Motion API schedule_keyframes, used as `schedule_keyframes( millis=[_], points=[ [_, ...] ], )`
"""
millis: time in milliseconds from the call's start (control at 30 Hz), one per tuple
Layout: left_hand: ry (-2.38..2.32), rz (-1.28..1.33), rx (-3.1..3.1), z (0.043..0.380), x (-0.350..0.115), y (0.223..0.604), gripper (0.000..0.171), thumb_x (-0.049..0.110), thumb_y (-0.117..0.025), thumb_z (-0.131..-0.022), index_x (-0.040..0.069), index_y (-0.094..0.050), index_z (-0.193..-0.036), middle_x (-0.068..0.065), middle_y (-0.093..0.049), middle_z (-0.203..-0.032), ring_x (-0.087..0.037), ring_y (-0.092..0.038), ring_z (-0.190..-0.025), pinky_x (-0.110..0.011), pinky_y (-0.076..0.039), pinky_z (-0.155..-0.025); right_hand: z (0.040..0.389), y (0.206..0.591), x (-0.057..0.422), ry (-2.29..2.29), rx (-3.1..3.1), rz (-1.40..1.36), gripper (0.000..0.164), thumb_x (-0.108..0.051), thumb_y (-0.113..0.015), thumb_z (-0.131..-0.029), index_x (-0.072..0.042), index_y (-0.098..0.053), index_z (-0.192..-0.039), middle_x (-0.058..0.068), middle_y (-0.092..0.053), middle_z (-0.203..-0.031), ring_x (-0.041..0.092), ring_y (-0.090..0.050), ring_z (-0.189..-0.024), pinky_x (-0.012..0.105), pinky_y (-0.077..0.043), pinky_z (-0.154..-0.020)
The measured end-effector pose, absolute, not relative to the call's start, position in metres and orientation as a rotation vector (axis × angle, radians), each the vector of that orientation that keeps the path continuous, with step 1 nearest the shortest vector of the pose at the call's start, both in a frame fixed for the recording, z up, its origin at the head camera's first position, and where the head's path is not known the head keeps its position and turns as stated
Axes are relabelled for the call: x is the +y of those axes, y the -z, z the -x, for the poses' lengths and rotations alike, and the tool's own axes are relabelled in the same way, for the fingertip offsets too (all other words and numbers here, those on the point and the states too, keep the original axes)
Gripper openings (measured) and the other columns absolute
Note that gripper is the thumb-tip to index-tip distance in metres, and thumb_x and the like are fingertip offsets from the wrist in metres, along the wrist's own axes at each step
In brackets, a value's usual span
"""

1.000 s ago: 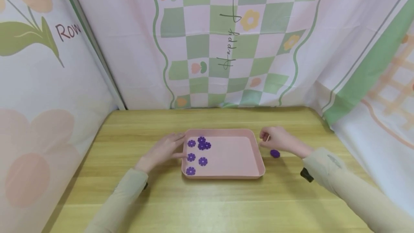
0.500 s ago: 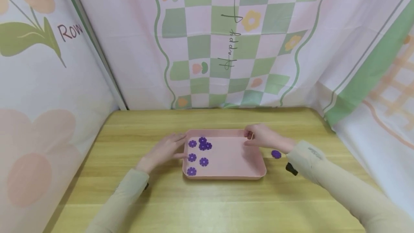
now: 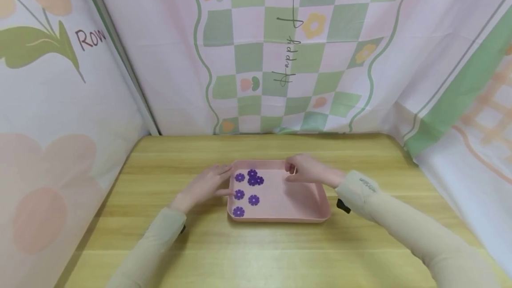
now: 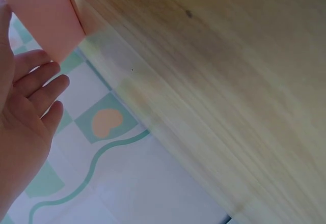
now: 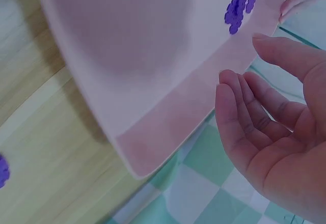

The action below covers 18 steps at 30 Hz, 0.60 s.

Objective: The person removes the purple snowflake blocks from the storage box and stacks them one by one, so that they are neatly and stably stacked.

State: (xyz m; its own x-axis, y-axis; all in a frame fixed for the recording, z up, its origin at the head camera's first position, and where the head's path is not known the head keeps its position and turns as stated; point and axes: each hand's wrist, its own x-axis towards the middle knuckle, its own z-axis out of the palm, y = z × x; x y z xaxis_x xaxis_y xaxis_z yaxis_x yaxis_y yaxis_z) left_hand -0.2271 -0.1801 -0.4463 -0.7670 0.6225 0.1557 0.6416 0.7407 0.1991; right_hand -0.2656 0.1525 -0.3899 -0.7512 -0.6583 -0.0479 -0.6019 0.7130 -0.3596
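A shallow pink tray (image 3: 288, 206) lies on the wooden table, with several purple flower-shaped pieces (image 3: 254, 200) spread over its left side. Three of them form an overlapping cluster (image 3: 253, 181) near the back wall. My left hand (image 3: 206, 186) rests at the tray's left rim, and in the left wrist view its fingers (image 4: 48, 94) extend beside the pink wall. Above the back right part of the tray is my right hand (image 3: 310, 170). Its thumb and gently bent fingers (image 5: 229, 112) stand apart in the right wrist view, and nothing shows between them.
One more purple piece (image 5: 4, 170) lies on the table right of the tray, hidden behind the right arm in the head view. Patterned curtains (image 3: 296, 57) enclose the table (image 3: 272, 252) at the back and sides.
My right hand has moved left, from beside the tray's right rim to over its inside. The left hand stays at the left rim, and the pieces in the tray keep their places.
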Motion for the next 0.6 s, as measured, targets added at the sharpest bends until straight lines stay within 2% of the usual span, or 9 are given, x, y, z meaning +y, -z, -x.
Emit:
schedule_keyframes(
  millis=[267,600],
  points=[
    [0.383,1.021,-2.901,0.228,-0.180,0.444,0.075,0.048,-0.067,-0.090,0.004,-0.044,-0.147,-0.019,-0.042,-0.154,-0.040,-0.043,-0.142,-0.060,-0.031,-0.120,0.272,0.395,0.132,0.457,2.715,1.030,0.017,-0.015,-0.075,-0.085,-0.002,-0.067,-0.095,0.007,-0.071,-0.090,0.014,-0.064,-0.082,0.026,-0.057,-0.074],
    [0.366,1.038,-2.880,0.229,-0.181,0.446,0.074,0.048,-0.067,-0.090,0.005,-0.046,-0.146,-0.018,-0.042,-0.155,-0.038,-0.043,-0.142,-0.059,-0.032,-0.120,0.276,0.402,0.114,0.449,2.688,1.065,0.020,-0.014,-0.074,-0.085,-0.001,-0.067,-0.098,0.008,-0.071,-0.091,0.016,-0.064,-0.083,0.026,-0.058,-0.075]
  ],
)
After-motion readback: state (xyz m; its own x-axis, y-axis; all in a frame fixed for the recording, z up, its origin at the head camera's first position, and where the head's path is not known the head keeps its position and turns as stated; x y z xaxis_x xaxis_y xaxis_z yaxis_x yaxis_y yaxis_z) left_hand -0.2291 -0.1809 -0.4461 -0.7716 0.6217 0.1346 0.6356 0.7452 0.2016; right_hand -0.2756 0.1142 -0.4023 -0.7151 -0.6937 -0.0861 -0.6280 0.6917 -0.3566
